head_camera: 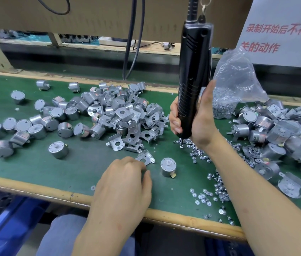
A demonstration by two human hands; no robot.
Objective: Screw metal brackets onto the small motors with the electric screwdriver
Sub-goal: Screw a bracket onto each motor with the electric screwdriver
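Observation:
My right hand [199,121] grips the black electric screwdriver [194,74], which hangs upright from a cable. Its tip [181,145] points down into loose screws [199,154] on the green mat. My left hand [125,180] rests near the front edge, its fingertips touching a single metal bracket [146,157]. Whether it grips the bracket is hidden by the fingers. A small silver motor [168,166] stands upright, shaft up, just right of that bracket.
A heap of brackets and motors [123,115] fills the mat's middle, with more motors [26,126] at the left. Assembled motors [279,132] pile up at the right. A clear bag of screws [233,85] stands behind my right hand. Blue bins [1,224] sit below the table edge.

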